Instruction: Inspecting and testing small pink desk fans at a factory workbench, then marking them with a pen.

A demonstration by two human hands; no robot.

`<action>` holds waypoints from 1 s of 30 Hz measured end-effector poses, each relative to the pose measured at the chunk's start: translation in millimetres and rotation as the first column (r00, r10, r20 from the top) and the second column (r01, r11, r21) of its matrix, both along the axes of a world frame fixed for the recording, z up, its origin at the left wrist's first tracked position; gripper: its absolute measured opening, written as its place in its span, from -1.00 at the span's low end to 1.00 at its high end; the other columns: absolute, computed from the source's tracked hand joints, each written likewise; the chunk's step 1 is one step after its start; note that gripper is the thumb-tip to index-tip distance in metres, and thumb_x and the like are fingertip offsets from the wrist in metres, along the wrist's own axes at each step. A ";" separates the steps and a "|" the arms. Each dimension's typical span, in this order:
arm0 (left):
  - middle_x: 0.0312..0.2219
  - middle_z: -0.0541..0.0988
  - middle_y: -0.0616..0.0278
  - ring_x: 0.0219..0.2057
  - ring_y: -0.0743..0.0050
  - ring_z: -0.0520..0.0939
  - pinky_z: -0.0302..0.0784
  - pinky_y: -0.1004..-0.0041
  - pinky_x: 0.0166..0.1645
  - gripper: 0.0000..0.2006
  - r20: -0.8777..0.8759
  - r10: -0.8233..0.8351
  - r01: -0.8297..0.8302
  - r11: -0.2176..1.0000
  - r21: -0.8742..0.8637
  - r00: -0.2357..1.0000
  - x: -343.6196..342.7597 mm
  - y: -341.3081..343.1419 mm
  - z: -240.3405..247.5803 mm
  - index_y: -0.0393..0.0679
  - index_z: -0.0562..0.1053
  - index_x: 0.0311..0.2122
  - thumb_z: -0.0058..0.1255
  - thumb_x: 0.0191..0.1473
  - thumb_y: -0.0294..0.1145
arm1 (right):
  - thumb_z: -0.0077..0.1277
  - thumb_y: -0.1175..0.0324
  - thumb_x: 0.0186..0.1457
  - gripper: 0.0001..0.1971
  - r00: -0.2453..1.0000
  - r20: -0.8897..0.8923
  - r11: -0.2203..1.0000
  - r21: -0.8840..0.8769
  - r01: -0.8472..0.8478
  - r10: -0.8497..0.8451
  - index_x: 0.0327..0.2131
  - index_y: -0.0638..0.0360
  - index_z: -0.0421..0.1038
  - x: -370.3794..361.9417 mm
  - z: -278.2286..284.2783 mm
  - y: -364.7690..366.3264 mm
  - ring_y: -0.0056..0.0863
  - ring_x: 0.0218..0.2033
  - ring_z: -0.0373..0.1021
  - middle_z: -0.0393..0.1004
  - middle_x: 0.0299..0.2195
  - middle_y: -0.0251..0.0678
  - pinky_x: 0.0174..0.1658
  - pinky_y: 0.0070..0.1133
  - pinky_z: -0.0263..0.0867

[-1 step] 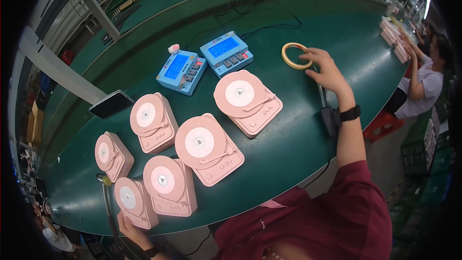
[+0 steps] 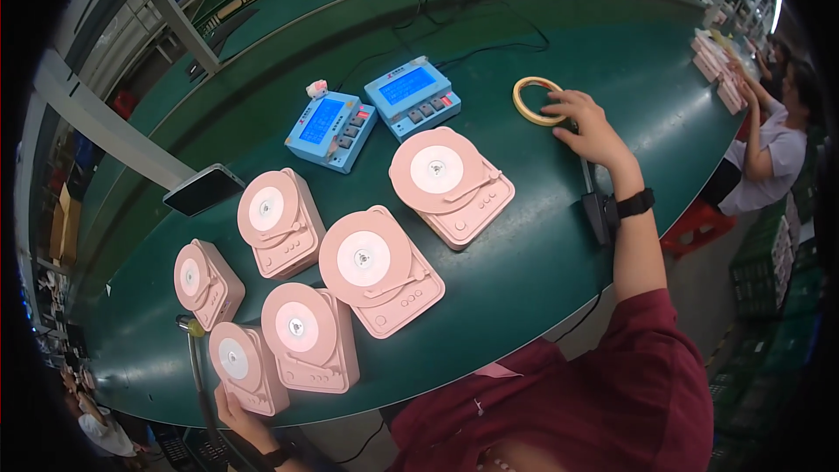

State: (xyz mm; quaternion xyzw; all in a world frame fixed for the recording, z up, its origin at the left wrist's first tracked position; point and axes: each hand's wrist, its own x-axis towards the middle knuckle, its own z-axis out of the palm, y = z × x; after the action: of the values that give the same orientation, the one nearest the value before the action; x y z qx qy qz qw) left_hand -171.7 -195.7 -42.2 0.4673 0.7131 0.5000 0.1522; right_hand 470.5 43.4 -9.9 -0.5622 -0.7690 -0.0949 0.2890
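Several pink toy record players stand on the green table, each with a white-centred disc and a small tone arm. My left hand (image 2: 242, 422) grips the near left corner of the closest record player (image 2: 234, 357); some of its fingers are hidden. To the right, my right hand (image 2: 594, 129) is open, its fingers curved and apart. Its fingertips reach over the right rim of a yellow tape roll (image 2: 527, 112); I cannot tell if they touch it. Between the hands lie a middle record player (image 2: 380, 271) and a far right record player (image 2: 450, 183).
Two blue boxes with screens, a left box (image 2: 330, 129) and a right box (image 2: 411, 96), stand behind the record players. A dark phone-like device (image 2: 204, 190) leans by a metal post. A black clamp (image 2: 598, 217) with a rod is beside my right wrist. A co-worker (image 2: 765, 149) sits far right.
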 end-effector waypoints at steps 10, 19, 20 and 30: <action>-0.24 0.53 0.14 -0.23 0.42 0.49 0.37 0.47 -0.07 -0.64 -0.009 0.003 -0.003 1.000 0.007 1.000 -1.1 -1.7 -2.3 -0.45 0.41 -0.10 -0.29 0.20 -0.35 | -0.03 0.45 0.13 -0.69 0.234 -0.972 0.911 -0.124 -0.393 -0.031 -0.04 0.30 0.31 -19.5 10.5 0.9 -0.37 -0.02 0.35 0.47 -0.11 -0.22 0.05 -0.47 0.30; -0.26 0.50 0.11 -0.22 0.34 0.49 0.37 0.43 -0.09 -0.65 0.014 0.046 -0.046 0.999 0.003 0.999 1.9 1.1 -1.7 -0.43 0.40 -0.12 -0.28 0.17 -0.33 | -0.01 0.55 0.03 -0.31 -0.361 -0.931 0.691 0.291 -0.661 0.046 0.22 0.41 -0.06 -49.3 28.6 -19.9 -0.37 0.07 0.32 0.19 0.17 -0.09 0.12 -0.52 0.26; -0.26 0.50 0.11 -0.22 0.34 0.49 0.37 0.43 -0.09 -0.65 0.012 0.055 -0.055 0.999 0.000 0.998 1.4 0.2 -2.4 -0.43 0.40 -0.12 -0.28 0.17 -0.33 | -0.01 0.55 0.03 -0.31 -0.363 -0.931 0.686 0.290 -0.667 0.040 0.22 0.41 -0.06 -50.6 27.9 -20.7 -0.37 0.07 0.32 0.19 0.17 -0.09 0.12 -0.52 0.26; -0.23 0.52 0.13 -0.20 0.43 0.49 0.34 0.47 -0.04 -0.64 -0.037 0.018 -0.021 0.996 -0.089 0.999 -4.8 -1.2 11.9 -0.43 0.41 -0.09 -0.27 0.21 -0.33 | 0.05 0.64 -0.06 -0.23 -0.223 -0.975 0.740 0.166 -0.652 0.022 0.23 0.36 -0.07 -62.6 34.7 -36.9 -0.47 0.00 0.36 0.34 -0.03 -0.24 0.09 -0.56 0.28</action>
State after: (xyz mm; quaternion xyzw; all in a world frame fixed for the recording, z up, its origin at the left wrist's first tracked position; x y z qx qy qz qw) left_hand -176.5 -196.8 -30.4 0.4619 0.7420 0.4604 0.1551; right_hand 407.8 6.6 24.8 -0.2384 -0.4220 0.6030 0.6336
